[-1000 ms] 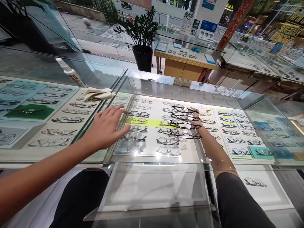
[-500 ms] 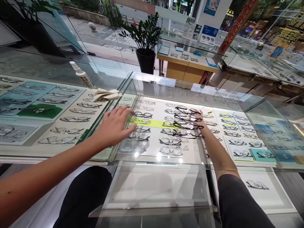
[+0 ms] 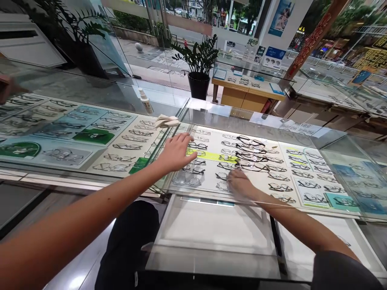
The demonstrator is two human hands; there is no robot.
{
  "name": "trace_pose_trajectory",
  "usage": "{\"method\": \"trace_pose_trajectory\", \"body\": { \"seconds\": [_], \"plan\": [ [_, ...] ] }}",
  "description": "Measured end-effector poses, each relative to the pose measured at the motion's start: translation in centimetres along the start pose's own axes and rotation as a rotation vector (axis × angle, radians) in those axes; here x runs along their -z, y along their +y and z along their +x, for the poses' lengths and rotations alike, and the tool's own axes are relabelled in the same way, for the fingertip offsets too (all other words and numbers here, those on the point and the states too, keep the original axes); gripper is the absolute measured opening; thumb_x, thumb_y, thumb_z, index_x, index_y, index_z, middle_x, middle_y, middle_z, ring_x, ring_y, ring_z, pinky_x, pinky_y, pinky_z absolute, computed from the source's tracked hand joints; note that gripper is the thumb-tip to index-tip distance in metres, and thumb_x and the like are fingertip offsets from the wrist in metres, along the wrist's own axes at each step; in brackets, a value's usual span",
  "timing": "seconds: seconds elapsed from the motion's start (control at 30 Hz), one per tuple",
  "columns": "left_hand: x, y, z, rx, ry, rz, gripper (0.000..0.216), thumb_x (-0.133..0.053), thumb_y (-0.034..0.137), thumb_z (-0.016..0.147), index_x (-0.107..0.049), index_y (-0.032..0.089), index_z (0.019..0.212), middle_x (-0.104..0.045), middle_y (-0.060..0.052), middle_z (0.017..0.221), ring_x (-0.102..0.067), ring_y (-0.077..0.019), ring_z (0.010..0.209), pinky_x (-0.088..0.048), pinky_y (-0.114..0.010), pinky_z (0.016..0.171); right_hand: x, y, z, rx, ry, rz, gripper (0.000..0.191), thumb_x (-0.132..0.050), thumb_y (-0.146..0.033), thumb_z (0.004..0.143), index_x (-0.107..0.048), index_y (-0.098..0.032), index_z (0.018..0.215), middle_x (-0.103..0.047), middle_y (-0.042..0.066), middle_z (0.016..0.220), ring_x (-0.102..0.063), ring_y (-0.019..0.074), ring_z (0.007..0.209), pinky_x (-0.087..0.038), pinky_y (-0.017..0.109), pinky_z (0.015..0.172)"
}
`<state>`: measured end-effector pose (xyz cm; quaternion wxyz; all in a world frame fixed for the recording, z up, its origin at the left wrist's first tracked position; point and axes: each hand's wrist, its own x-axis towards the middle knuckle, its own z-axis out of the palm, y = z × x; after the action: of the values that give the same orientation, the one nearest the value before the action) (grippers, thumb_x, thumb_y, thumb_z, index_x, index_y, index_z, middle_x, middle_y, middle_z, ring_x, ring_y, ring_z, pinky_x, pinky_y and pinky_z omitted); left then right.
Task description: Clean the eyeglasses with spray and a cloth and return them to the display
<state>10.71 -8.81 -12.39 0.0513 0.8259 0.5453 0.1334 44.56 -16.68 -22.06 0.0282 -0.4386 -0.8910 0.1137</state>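
My left hand (image 3: 178, 153) rests on the glass counter top (image 3: 208, 117) near the joint between two cases, fingers spread and holding nothing. Beneath the glass, my right hand (image 3: 242, 183) reaches into the display case with its fingers bent together, slightly blurred. Its fingertips are at the right end of a pair of eyeglasses (image 3: 222, 176) in the middle column; whether they grip it is hidden. Several dark eyeglasses (image 3: 252, 155) lie in a stack of rows just beyond that hand, apparently on the glass top. More eyeglasses (image 3: 193, 170) lie under the glass by my left hand.
A folded cloth (image 3: 166, 121) and a spray bottle (image 3: 145, 100) stand on the counter beyond my left hand. Below, a pulled-out white drawer (image 3: 211, 229) sits before me. Another person's blurred hand (image 3: 7, 88) shows at far left. A potted plant (image 3: 198, 82) stands beyond.
My right hand has moved back towards me and left, away from the dark eyeglasses, into the middle column. The view has shifted left. My left hand stays on the glass.
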Motion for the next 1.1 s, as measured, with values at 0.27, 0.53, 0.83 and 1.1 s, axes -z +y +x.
{"method": "trace_pose_trajectory", "body": {
  "seconds": [0.27,0.53,0.83,1.1],
  "plan": [
    [0.0,0.4,-0.5,-0.003,0.011,-0.021,0.060,-0.048,0.055,0.099,-0.058,0.019,0.146,-0.052,-0.018,0.166,-0.045,-0.0387,0.154,-0.036,-0.058,0.124,7.7,-13.4,-5.6,0.307,-0.304,0.357,0.020,-0.060,-0.034,0.106,-0.074,-0.028,0.119,-0.077,0.008,0.116,-0.072,0.0251,0.100,-0.058,0.039,0.086],
    [-0.4,0.4,-0.8,-0.020,0.043,-0.059,0.057,-0.050,0.053,0.102,-0.059,0.018,0.145,-0.053,-0.019,0.166,-0.044,-0.0377,0.155,-0.035,-0.056,0.126,18.6,-4.1,-4.0,-0.090,0.474,-0.057,0.029,-0.057,-0.045,0.109,-0.078,-0.026,0.102,-0.076,0.012,0.117,-0.067,0.0335,0.114,-0.054,0.054,0.102],
    [-0.4,0.2,-0.5,-0.009,0.060,-0.050,0.053,-0.053,0.054,0.099,-0.061,0.022,0.140,-0.062,-0.014,0.155,-0.053,-0.0377,0.147,-0.041,-0.055,0.121,16.6,6.8,-1.6,-0.344,0.265,-0.154,0.024,-0.069,-0.043,0.098,-0.084,-0.025,0.095,-0.076,0.009,0.139,-0.059,0.0396,0.131,-0.046,0.059,0.107],
    [-0.6,0.1,-0.4,-0.015,0.078,-0.062,0.052,-0.054,0.054,0.099,-0.062,0.022,0.138,-0.063,-0.014,0.155,-0.052,-0.0372,0.148,-0.041,-0.056,0.121,16.6,7.1,2.1,-0.395,0.136,-0.230,0.020,-0.072,-0.036,0.091,-0.081,-0.022,0.103,-0.072,0.011,0.148,-0.055,0.0389,0.140,-0.042,0.054,0.112]
  ]
}}
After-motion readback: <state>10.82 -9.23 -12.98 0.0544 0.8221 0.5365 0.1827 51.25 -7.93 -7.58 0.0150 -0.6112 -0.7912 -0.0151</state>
